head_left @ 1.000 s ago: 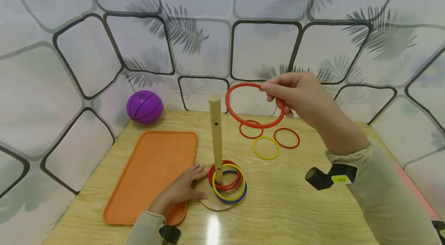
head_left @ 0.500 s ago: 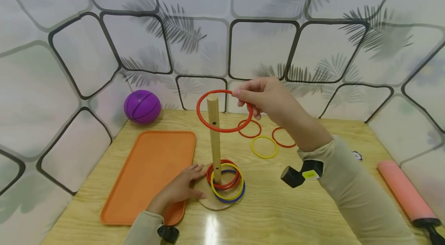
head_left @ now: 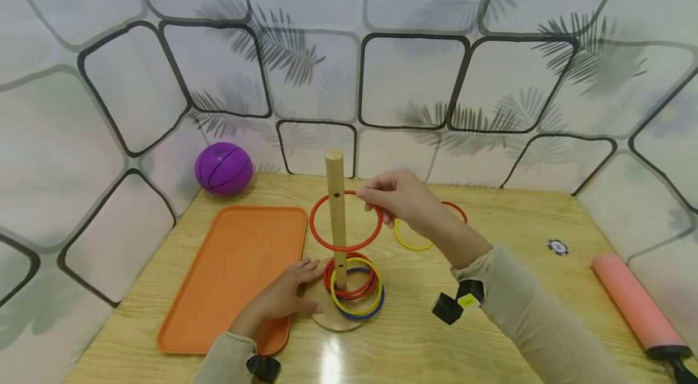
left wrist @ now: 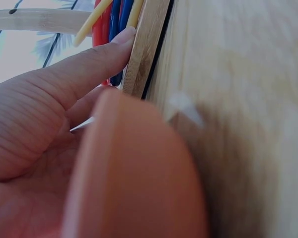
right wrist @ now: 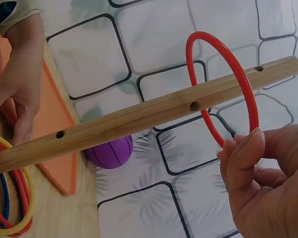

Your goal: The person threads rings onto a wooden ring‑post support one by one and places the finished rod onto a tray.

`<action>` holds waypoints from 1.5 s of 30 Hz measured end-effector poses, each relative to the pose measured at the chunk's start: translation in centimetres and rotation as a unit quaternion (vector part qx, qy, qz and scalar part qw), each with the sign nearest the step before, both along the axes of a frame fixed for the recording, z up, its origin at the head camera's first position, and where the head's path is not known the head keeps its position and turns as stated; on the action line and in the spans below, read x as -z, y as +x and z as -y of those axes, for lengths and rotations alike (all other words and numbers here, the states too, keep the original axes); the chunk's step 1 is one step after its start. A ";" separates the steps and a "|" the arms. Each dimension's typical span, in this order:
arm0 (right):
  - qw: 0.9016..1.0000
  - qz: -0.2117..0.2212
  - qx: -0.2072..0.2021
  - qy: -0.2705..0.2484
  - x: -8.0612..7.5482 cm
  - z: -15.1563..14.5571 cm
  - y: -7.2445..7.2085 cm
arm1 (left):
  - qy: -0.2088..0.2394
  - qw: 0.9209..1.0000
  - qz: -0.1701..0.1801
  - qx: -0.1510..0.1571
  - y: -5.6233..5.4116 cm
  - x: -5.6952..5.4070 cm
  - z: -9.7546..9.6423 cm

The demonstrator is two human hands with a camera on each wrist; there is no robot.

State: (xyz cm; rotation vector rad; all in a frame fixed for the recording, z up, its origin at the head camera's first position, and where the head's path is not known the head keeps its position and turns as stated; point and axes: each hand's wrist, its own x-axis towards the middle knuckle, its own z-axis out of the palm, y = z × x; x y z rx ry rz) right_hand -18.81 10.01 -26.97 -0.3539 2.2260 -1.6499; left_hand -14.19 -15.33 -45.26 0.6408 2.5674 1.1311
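A wooden peg (head_left: 336,220) stands upright on a round wooden base (head_left: 332,320). My right hand (head_left: 400,199) pinches a red ring (head_left: 316,237), which encircles the peg partway down its length. In the right wrist view, thumb and fingers grip the edge of the red ring (right wrist: 248,96), with the peg (right wrist: 154,114) passing through it. Several rings in red, yellow (head_left: 357,312) and blue (head_left: 376,310) lie around the peg's foot. My left hand (head_left: 283,293) rests on the base's left edge, fingers extended; its thumb (left wrist: 99,64) touches the base in the left wrist view.
An orange tray (head_left: 234,275) lies left of the base, partly under my left wrist. Behind it sits a purple ball (head_left: 223,168). A yellow ring (head_left: 411,246) and a red ring (head_left: 458,208) lie behind my right hand. Farther right are a chip (head_left: 558,247) and a pink cylinder (head_left: 632,302).
My right hand has moved left and then down, carrying the red ring over the peg's top and partway down it. The left hand stays on the base.
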 end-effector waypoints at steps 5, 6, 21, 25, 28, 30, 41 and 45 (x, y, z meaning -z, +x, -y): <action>1.000 0.023 0.010 -0.006 2.0 -0.2 0.1 | -0.002 1.000 -0.001 0.005 -0.1 0.0 0.0; 1.000 0.027 0.011 -0.006 2.4 -0.3 0.1 | -0.003 1.000 -0.002 0.005 -0.1 0.0 0.0; 0.999 0.042 0.019 -0.003 7.9 -1.7 0.5 | 0.002 1.000 0.010 -0.019 0.3 0.0 -0.2; 0.999 0.047 0.018 -0.014 9.7 -2.0 0.7 | 0.006 1.000 0.006 -0.017 0.4 0.0 -0.1; 0.998 0.050 0.021 -0.027 11.1 -2.2 0.8 | 0.007 1.000 0.002 -0.015 0.3 0.1 -0.1; 0.998 0.050 0.020 -0.033 12.1 -2.2 0.7 | 0.007 1.000 0.000 -0.014 0.3 0.1 -0.1; 0.998 0.054 0.019 -0.023 15.5 -2.9 1.3 | 0.007 1.000 -0.002 -0.015 0.2 0.2 -0.1; 0.997 0.065 0.026 -0.022 16.2 -3.2 1.5 | 0.007 1.000 0.000 -0.015 0.2 0.3 0.0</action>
